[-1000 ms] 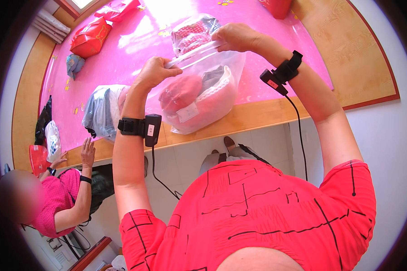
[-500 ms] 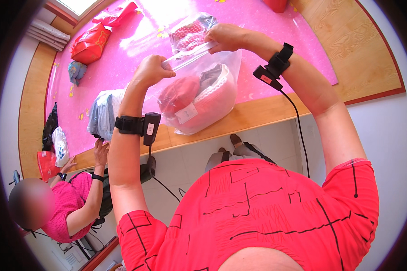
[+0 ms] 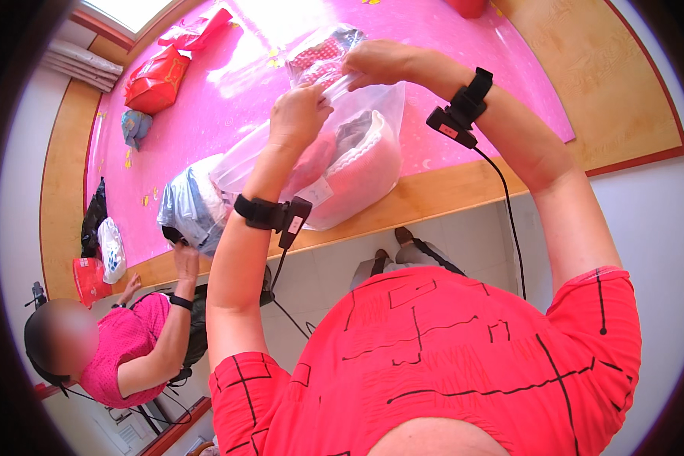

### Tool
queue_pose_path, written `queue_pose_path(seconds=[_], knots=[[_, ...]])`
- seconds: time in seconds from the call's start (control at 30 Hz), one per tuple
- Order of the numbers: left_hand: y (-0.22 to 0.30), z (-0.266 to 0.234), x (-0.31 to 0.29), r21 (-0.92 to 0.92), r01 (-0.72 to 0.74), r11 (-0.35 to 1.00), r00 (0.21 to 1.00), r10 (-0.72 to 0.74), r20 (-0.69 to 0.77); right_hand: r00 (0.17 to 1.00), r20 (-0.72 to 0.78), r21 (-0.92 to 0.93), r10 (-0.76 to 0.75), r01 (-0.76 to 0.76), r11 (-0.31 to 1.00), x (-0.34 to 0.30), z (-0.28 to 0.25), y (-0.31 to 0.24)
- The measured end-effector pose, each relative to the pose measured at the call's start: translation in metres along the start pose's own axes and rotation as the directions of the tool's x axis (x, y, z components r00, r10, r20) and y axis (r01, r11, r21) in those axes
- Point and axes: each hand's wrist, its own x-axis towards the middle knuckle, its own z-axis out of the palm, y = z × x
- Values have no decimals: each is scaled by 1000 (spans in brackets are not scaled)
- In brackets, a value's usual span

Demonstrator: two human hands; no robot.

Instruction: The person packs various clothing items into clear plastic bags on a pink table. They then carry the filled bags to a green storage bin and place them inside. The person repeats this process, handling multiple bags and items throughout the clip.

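From the head camera, both hands are up at the top of a big translucent plastic bag (image 3: 384, 144) stuffed with reddish-pink and grey fabric, sitting at the near edge of a light-wood counter (image 3: 448, 184) topped with a shiny pink sheet (image 3: 479, 99). Left hand (image 3: 300, 115) is pinching the bag's top edge, right hand (image 3: 374, 64) is gripping it too, just beside. Behind that there's a clear bag of pink dotted fabric (image 3: 315, 59), and off left a plastic-wrapped blue-grey bundle (image 3: 188, 207) with a co-worker's hand (image 3: 185, 262) right by it.
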Motion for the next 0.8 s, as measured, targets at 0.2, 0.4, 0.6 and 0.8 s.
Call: queue_pose_path(seconds=[0.2,0.4,0.6,0.8], knots=[[-15,-14,12,-160,66,985,989,-44,138,987,-60,-22,-146,145,989,2,-2,0],[-16,-12,10,-141,35,989,995,-20,103,976,-126,-91,-178,168,982,2,2,-12],[-16,-11,10,-121,57,991,993,-44,106,989,-81,-79,-120,113,990,5,2,-11],[-18,-9,14,-151,83,985,987,-61,149,994,-61,-31,-88,86,996,6,3,-7]])
